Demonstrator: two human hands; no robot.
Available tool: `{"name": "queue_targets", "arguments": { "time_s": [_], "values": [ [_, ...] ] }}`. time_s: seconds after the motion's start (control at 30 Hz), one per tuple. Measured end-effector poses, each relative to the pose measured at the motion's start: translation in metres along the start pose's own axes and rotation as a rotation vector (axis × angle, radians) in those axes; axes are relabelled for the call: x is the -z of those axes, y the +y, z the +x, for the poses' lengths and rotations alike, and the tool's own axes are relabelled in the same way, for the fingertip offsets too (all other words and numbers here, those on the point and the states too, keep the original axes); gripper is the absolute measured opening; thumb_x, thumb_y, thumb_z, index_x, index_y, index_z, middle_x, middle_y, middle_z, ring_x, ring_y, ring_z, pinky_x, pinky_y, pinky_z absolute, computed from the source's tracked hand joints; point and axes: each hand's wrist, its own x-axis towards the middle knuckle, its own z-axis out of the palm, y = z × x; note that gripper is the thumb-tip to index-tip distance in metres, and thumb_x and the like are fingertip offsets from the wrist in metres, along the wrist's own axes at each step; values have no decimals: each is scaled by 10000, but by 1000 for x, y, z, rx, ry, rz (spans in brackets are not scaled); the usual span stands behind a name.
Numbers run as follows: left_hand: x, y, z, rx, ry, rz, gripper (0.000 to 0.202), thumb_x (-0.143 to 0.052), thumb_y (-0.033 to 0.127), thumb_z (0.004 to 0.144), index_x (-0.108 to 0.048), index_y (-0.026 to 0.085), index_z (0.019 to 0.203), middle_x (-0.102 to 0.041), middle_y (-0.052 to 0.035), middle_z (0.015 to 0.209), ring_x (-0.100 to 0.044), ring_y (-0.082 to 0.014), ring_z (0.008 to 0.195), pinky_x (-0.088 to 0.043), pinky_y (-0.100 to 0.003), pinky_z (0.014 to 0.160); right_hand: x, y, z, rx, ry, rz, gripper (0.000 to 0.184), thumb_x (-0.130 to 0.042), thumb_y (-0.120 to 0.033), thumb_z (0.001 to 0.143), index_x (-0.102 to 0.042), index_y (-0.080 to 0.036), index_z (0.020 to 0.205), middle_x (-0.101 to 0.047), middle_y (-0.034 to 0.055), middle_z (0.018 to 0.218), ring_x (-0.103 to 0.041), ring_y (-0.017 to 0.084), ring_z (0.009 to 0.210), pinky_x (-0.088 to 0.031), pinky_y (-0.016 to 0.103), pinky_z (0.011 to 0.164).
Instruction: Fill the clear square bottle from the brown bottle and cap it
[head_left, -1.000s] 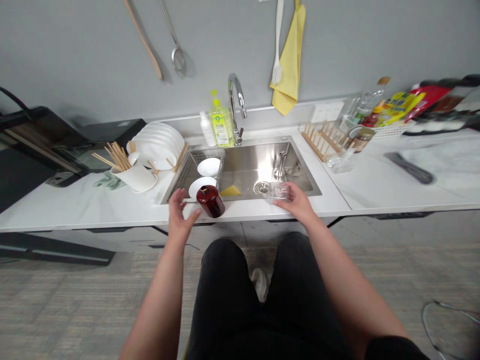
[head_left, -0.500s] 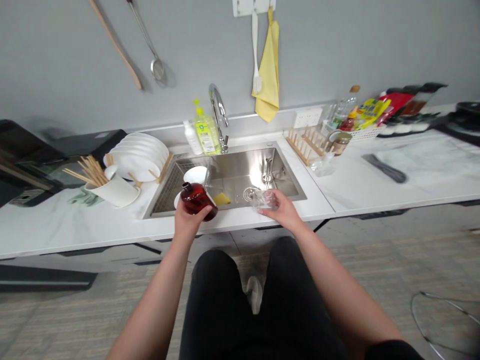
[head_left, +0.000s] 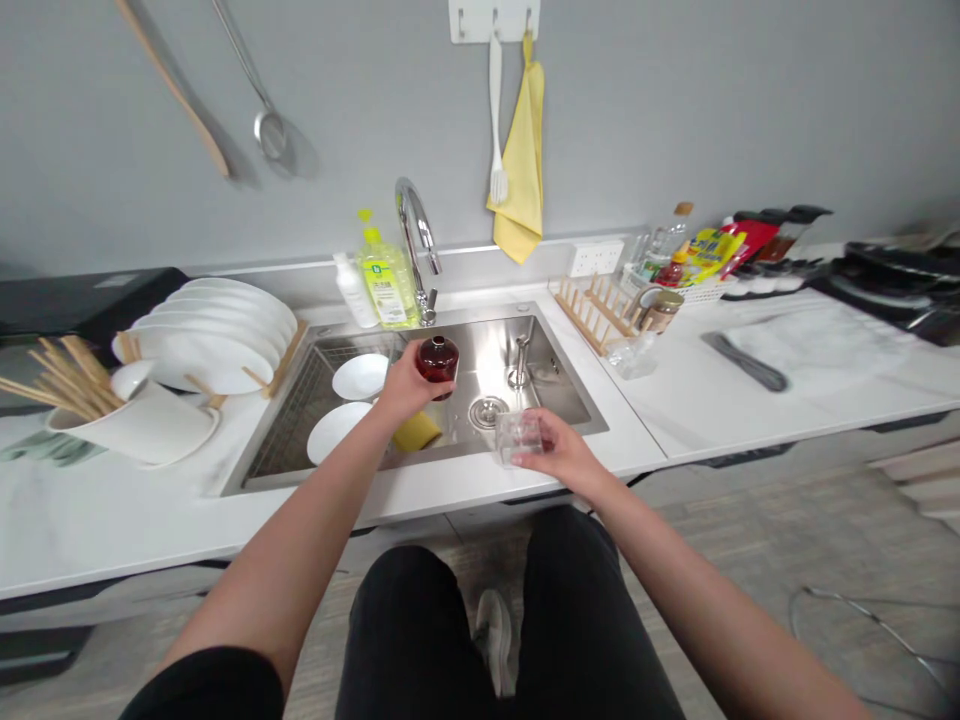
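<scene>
Here we go: our left hand (head_left: pixel 409 385) curls round a dark red bottle (head_left: pixel 438 358) above the steel sink (head_left: pixel 559 380), our right hand (head_left: pixel 562 455) closed on a clear glass (head_left: pixel 519 437) at its front edge.

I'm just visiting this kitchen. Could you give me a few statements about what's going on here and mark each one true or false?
The left hand holds a dark red bottle. True.
The right hand holds a white plate. False: it holds a clear glass.
A yellow sponge lies in the steel sink. True.
A yellow cloth lies on the counter. False: the yellow cloth hangs on the wall.
</scene>
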Motion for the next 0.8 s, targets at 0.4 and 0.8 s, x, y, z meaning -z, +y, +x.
{"name": "queue_targets", "arguments": {
  "time_s": [0.4,0.8],
  "values": [
    [9,-80,53,-13,38,-123,997,-1096,244,579,-641,231,1466,-794,-138,1401,-786,-387,1332,-593,-609,1250,-21,-10,208,-123,-193,123,592,-1037,-263,648,-733,-281,1156,-801,50,1253,-752,301,1164,-659,483,1064],
    [11,-78,48,-67,-60,-66,930,-1073,288,665,-625,221,1476,-793,-125,1415,-800,-363,1289,-628,-588,1196,-18,40,245,-12,-210,21,657,-1107,-334,599,-717,-256,1122,-798,43,1121,-746,290,1082,-650,490,1059]
  ]
}}
